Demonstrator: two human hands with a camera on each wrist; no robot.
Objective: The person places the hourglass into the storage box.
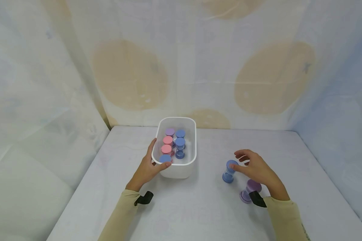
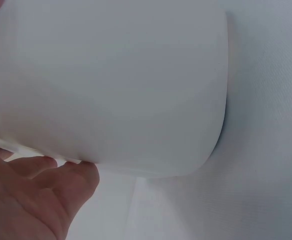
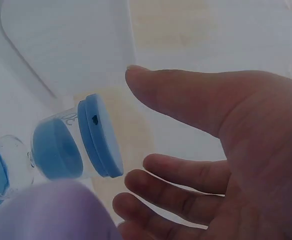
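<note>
A white tub (image 1: 191,157) stands mid-table with several pink, blue and purple sand timers upright inside. My left hand (image 1: 158,154) grips its near-left corner, thumb hooked over the rim and fingers along the side. The left wrist view shows the tub wall (image 2: 116,85) close up, with the left hand (image 2: 41,185) at its edge. To the right a blue sand timer (image 1: 230,171) stands on the table. My right hand (image 1: 238,160) hovers at its top with fingers spread and holds nothing. In the right wrist view the right hand (image 3: 141,117) is apart from the blue sand timer (image 3: 81,145).
A purple sand timer (image 1: 249,191) stands by my right wrist, and this purple timer (image 3: 51,210) fills the right wrist view's lower left. The white table (image 1: 199,207) is walled by draped cloth (image 1: 199,67) on three sides. The tub (image 3: 61,40) shows behind the blue timer.
</note>
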